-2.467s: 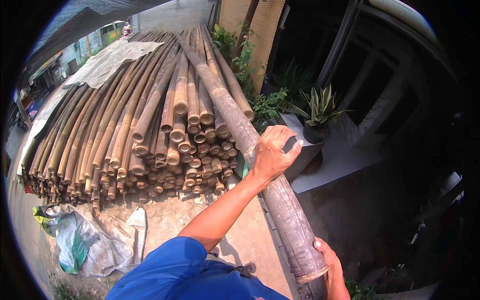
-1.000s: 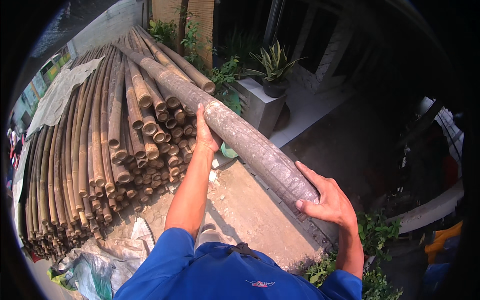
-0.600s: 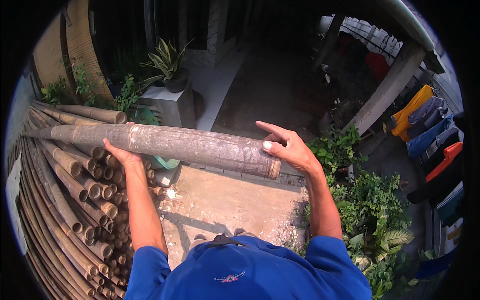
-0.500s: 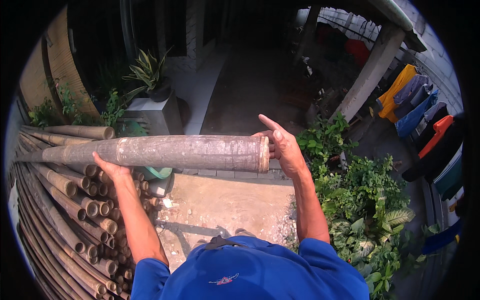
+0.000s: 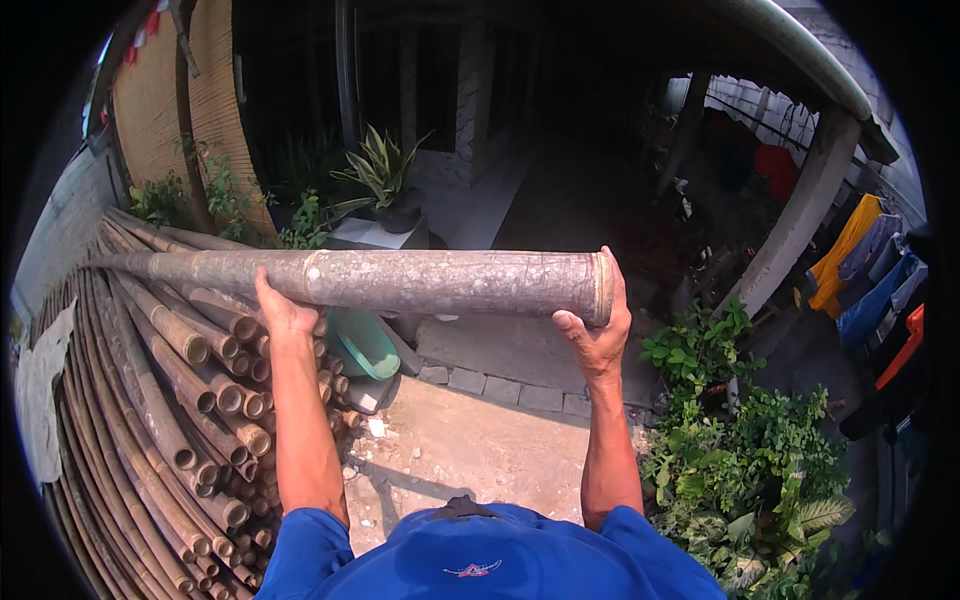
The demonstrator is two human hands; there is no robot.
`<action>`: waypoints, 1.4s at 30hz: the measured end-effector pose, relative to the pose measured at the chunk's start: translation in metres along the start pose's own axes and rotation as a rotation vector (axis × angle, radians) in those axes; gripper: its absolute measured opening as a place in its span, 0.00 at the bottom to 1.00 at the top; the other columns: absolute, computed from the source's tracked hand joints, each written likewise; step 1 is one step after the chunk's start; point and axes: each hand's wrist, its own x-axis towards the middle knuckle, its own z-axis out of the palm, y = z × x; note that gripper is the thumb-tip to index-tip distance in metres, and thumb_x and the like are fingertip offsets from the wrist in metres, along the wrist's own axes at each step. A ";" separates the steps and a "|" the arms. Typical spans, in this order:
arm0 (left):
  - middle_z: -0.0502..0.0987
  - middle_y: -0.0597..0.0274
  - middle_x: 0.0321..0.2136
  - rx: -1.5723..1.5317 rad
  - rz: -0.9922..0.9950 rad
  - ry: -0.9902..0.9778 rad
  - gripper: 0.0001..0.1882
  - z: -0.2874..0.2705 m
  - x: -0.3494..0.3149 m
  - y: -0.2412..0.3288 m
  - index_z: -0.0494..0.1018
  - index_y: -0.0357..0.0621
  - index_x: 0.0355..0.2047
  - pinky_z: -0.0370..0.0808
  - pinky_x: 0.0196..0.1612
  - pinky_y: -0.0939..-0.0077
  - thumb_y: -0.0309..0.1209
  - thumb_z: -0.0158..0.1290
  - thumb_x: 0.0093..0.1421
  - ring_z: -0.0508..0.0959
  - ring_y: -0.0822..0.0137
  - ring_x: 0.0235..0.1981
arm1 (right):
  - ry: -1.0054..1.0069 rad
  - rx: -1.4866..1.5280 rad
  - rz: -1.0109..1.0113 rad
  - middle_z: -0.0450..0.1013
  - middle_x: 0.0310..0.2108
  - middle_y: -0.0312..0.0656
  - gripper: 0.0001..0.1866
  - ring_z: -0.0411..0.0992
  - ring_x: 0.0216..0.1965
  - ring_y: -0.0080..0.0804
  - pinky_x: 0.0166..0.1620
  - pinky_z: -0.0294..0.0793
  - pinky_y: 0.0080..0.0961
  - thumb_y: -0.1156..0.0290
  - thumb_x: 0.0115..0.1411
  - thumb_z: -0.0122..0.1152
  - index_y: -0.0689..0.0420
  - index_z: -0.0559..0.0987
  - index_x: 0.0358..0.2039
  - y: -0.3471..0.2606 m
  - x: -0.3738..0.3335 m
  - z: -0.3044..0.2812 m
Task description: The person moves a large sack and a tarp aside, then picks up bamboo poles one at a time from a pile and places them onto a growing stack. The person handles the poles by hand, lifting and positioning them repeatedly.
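Observation:
A thick, weathered bamboo pole (image 5: 450, 282) lies level across the front of me, its far-left length running back over a pile of bamboo. My left hand (image 5: 287, 312) bears it from below near a joint, thumb up on the near side and the other fingers hidden beneath. At the pole's right end, my right hand (image 5: 604, 338) cups the cut rim, palm against the end and thumb at the lower near edge. Both hands are closed on the pole. Stacked bamboo poles (image 5: 165, 395) fan out at the left, their round cut ends toward me.
A green plastic basin (image 5: 366, 343) stands beyond the pile, near a potted plant (image 5: 385, 180) on a pedestal. Leafy bushes (image 5: 745, 450) grow at the right. A slanted post (image 5: 800, 210) and hanging clothes (image 5: 845, 255) are farther right. Pale ground (image 5: 480, 430) lies below.
My right hand has gone from spread fingers behind the pole's end to cupping that end. The view has turned left, and the pole sits farther right in it.

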 end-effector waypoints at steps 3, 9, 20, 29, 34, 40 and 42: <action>0.71 0.56 0.58 -0.156 0.033 -0.077 0.37 0.001 0.011 -0.014 0.66 0.49 0.61 0.61 0.64 0.42 0.61 0.47 0.61 0.70 0.52 0.59 | 0.008 0.019 0.086 0.78 0.47 0.47 0.56 0.78 0.48 0.35 0.56 0.76 0.32 0.44 0.48 0.79 0.67 0.62 0.67 -0.006 0.011 -0.001; 0.75 0.46 0.47 -0.527 0.063 -0.282 0.47 -0.006 0.038 -0.030 0.66 0.41 0.55 0.72 0.58 0.48 0.70 0.55 0.52 0.76 0.45 0.50 | -0.019 -0.115 0.143 0.78 0.46 0.46 0.55 0.76 0.49 0.32 0.57 0.72 0.31 0.38 0.51 0.74 0.69 0.66 0.65 -0.005 0.009 -0.010; 0.72 0.41 0.53 -0.308 0.136 0.159 0.46 0.053 0.049 -0.005 0.61 0.27 0.58 0.80 0.50 0.46 0.51 0.69 0.54 0.79 0.51 0.48 | 0.035 -0.403 0.116 0.61 0.68 0.57 0.49 0.61 0.68 0.45 0.68 0.57 0.37 0.35 0.65 0.54 0.60 0.56 0.72 -0.017 0.077 -0.004; 0.57 0.38 0.62 -0.129 0.139 0.125 0.59 0.049 0.049 -0.008 0.42 0.31 0.64 0.72 0.60 0.47 0.59 0.66 0.54 0.68 0.51 0.60 | -0.062 -0.507 -0.061 0.77 0.48 0.45 0.19 0.73 0.51 0.33 0.59 0.68 0.31 0.62 0.70 0.56 0.62 0.79 0.53 -0.016 0.110 -0.006; 0.62 0.50 0.60 -0.102 0.261 -0.023 0.52 0.062 0.081 -0.026 0.45 0.47 0.66 0.69 0.61 0.43 0.50 0.68 0.54 0.68 0.53 0.60 | -0.166 -0.354 0.140 0.73 0.30 0.34 0.20 0.66 0.34 0.21 0.43 0.67 0.22 0.59 0.71 0.55 0.67 0.81 0.38 0.013 0.169 -0.006; 0.69 0.52 0.54 -0.296 0.319 0.091 0.49 0.063 0.102 -0.050 0.55 0.45 0.64 0.72 0.58 0.53 0.44 0.71 0.49 0.72 0.58 0.54 | -0.263 -0.376 0.283 0.70 0.27 0.31 0.20 0.63 0.32 0.19 0.40 0.65 0.22 0.59 0.71 0.53 0.65 0.79 0.33 0.059 0.165 -0.017; 0.69 0.49 0.53 -0.256 0.326 0.180 0.52 0.054 0.100 -0.059 0.53 0.40 0.64 0.73 0.56 0.54 0.43 0.72 0.47 0.73 0.58 0.53 | -0.284 -0.349 0.377 0.69 0.26 0.31 0.19 0.62 0.31 0.19 0.39 0.64 0.23 0.60 0.71 0.52 0.64 0.79 0.32 0.084 0.144 -0.013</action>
